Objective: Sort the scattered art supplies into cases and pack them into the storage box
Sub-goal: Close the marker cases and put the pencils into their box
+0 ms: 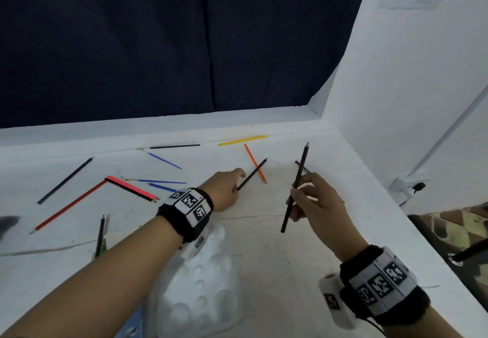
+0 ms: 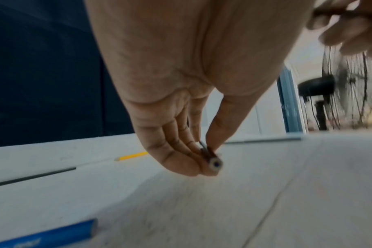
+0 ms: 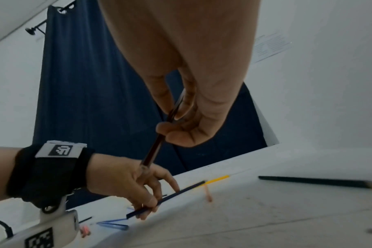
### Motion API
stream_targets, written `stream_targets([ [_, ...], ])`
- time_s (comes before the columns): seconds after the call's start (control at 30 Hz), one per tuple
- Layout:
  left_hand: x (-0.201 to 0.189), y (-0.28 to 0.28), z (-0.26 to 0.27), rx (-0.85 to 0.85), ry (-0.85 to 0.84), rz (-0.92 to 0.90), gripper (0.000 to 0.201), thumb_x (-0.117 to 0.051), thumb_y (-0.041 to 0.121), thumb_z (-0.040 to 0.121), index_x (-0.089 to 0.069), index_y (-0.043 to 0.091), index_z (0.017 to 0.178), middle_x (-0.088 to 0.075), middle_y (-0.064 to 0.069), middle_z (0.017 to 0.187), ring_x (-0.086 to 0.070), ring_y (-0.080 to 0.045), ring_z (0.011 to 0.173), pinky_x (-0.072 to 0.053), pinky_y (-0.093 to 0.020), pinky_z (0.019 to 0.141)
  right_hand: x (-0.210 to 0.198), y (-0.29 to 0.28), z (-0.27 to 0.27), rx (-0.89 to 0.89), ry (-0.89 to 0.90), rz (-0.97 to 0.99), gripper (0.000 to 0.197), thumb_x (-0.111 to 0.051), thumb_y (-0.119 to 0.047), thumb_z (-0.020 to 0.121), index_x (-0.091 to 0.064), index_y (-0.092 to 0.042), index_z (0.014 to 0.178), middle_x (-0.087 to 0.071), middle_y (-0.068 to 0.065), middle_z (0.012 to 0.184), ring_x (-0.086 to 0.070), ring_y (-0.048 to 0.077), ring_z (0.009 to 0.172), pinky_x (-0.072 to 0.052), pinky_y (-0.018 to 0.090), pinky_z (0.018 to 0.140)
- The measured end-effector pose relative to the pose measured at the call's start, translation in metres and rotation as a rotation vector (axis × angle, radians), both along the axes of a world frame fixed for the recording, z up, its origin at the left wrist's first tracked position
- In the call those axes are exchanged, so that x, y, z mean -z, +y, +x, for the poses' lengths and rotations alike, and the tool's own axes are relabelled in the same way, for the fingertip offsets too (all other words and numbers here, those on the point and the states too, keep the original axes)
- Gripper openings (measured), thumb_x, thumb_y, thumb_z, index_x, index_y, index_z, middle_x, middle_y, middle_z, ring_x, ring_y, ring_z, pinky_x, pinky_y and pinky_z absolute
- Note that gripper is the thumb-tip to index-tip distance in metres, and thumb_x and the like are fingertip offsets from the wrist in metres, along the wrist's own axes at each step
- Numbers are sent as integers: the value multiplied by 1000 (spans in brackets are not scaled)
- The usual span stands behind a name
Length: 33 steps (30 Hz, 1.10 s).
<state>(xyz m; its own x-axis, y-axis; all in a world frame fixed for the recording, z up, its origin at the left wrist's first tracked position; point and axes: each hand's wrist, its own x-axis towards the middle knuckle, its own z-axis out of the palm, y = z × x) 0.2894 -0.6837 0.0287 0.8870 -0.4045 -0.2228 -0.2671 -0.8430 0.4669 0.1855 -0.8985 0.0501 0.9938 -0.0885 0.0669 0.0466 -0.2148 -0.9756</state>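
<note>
My left hand (image 1: 237,186) reaches across the white table (image 1: 264,245) and pinches the near end of a dark blue pencil (image 1: 252,174), whose far tip crosses an orange pencil (image 1: 255,164). The left wrist view shows its thumb and fingers (image 2: 181,156) closed on the pencil's butt end (image 2: 214,164). My right hand (image 1: 295,192) holds a dark brown pencil (image 1: 297,179) nearly upright above the table. In the right wrist view, the right hand (image 3: 172,117) grips that pencil (image 3: 157,144) above my left hand (image 3: 146,201). No case or storage box is in view.
A yellow pencil (image 1: 243,140), a black pencil (image 1: 301,165), red pencils (image 1: 132,188), blue brushes (image 1: 163,160) and a long dark pencil (image 1: 66,180) lie scattered. A white paint palette (image 1: 206,279) sits under my left forearm. A wall (image 1: 396,100) closes off the right side.
</note>
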Motion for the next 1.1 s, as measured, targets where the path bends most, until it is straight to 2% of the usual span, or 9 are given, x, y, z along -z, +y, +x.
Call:
stream_targets([
  [0.07,-19,24,-21,-96,-19,-277,40,-50,8,99,-46,23,137,-61,-4,104,-71,-17,86,-51,-28,67,-3,19,1,-15,-18,91,12,-52,-1,98,-52,-12,96,-67,16,74,-59,27,54,-52,37,58],
  [0.13,-36,55,-48,-198,-1,-552,33,-55,4,99,-53,19,128,-60,-11,100,-75,-16,83,-59,-33,73,-3,41,2,-58,-12,142,16,-50,3,97,-50,-13,99,-67,16,74,-58,28,53,-52,37,59],
  [0.3,-54,141,-109,-471,41,-876,19,-69,0,90,-61,10,104,-67,-23,94,-70,-36,97,-61,-42,83,7,110,1,-207,48,147,18,-52,3,96,-49,-15,99,-69,18,76,-62,29,57,-50,37,57],
  [0.5,-23,228,-140,-571,-55,-596,20,-80,9,82,-66,23,86,-75,-5,73,-70,-21,76,-53,-41,83,23,190,-2,-319,79,16,14,-52,-7,98,-47,-20,99,-70,15,76,-66,34,67,-50,36,53],
  [0.7,7,259,-140,-559,-37,-414,10,-77,16,82,-67,17,82,-74,-3,71,-70,-21,71,-50,-25,65,36,252,0,-400,102,-158,8,-52,-13,98,-47,-16,103,-72,11,75,-69,25,68,-57,46,62],
  [0.83,13,260,-137,-512,10,-315,12,-77,17,79,-65,21,78,-74,5,69,-70,-10,69,-46,-14,58,36,272,4,-394,109,-215,12,-53,-15,98,-47,-17,108,-72,9,76,-70,18,66,-60,44,62],
  [0.9,18,259,-136,-500,19,-223,16,-79,26,78,-63,26,75,-71,8,71,-65,-5,68,-49,-23,68,35,278,7,-383,128,-240,13,-54,-16,98,-46,-16,109,-72,10,78,-71,19,66,-61,42,62],
  [0.97,24,259,-136,-504,-23,-54,20,-76,40,79,-59,30,76,-66,13,73,-59,-2,74,-39,-33,80,37,283,10,-386,171,-258,18,-55,-14,98,-44,-15,112,-71,13,82,-72,20,67,-62,38,60],
  [1.1,25,257,-139,-473,-92,134,30,-72,54,79,-53,31,77,-59,15,75,-54,-9,86,-24,-37,80,43,292,14,-404,259,-277,28,-59,-8,94,-42,-13,116,-69,17,86,-73,26,66,-62,39,61],
])
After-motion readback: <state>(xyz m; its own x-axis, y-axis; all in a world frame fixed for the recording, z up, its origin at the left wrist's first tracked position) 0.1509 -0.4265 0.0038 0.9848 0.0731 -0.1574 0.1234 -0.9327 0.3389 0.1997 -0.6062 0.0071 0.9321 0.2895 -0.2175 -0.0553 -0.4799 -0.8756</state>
